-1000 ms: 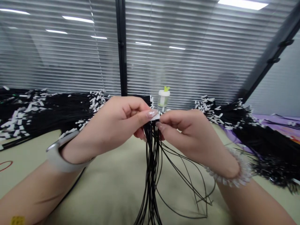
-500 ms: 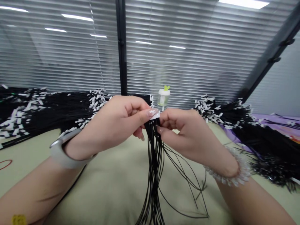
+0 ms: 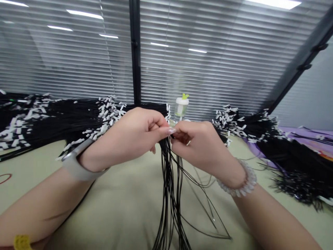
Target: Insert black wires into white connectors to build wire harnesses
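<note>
A bundle of thin black wires (image 3: 169, 194) hangs from between my two hands down toward the bottom of the view. My left hand (image 3: 140, 133) is closed on the top of the bundle, thumb and forefinger pinched together. Against its fingertips, my right hand (image 3: 201, 146) is also closed, pinching at the wires' upper ends. The fingers mostly hide those ends. Some wires loop out loosely to the right, below my right hand.
Piles of black wires with white ends (image 3: 70, 116) lie at the back left. More wires (image 3: 299, 163) lie on the right, partly over a purple sheet (image 3: 307, 133). A lidded clear cup (image 3: 181, 107) stands behind my hands, before window blinds.
My right hand has moved slightly left, against my left fingertips. The white piece seen between the hands is now mostly covered, and some wires have shifted.
</note>
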Available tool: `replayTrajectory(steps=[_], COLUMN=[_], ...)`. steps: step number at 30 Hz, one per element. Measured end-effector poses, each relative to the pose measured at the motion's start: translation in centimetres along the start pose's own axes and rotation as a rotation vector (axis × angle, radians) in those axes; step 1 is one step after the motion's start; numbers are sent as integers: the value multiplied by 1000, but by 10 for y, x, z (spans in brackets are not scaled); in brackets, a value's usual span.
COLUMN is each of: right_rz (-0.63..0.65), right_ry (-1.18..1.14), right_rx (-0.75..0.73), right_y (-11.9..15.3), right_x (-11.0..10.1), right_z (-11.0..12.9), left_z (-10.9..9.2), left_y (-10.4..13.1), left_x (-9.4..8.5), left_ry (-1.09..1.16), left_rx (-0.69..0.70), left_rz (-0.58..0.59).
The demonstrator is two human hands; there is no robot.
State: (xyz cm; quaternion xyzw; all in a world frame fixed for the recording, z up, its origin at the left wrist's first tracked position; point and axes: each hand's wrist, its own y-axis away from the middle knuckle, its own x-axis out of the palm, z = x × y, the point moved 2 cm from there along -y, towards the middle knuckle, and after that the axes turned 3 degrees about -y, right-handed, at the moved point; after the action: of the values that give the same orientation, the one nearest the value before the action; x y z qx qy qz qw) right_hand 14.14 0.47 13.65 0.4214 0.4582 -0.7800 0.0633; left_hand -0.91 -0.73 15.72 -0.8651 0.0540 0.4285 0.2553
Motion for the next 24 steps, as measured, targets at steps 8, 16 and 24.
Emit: replayTrajectory(steps=[8, 16, 24], right_rz=[142, 841, 581], right_ry=[-43, -891, -1072], right_rx=[279, 218, 12], right_y=[-10, 4, 2], right_x=[-14, -32, -13], right_z=[-54, -82, -34], left_z=[-1, 22, 30], left_y=[10, 9, -11], left_x=[-36, -52, -38], left_ry=[-167, -231, -182], left_rx=[-111, -95, -113], left_rz=[-248, -349, -432])
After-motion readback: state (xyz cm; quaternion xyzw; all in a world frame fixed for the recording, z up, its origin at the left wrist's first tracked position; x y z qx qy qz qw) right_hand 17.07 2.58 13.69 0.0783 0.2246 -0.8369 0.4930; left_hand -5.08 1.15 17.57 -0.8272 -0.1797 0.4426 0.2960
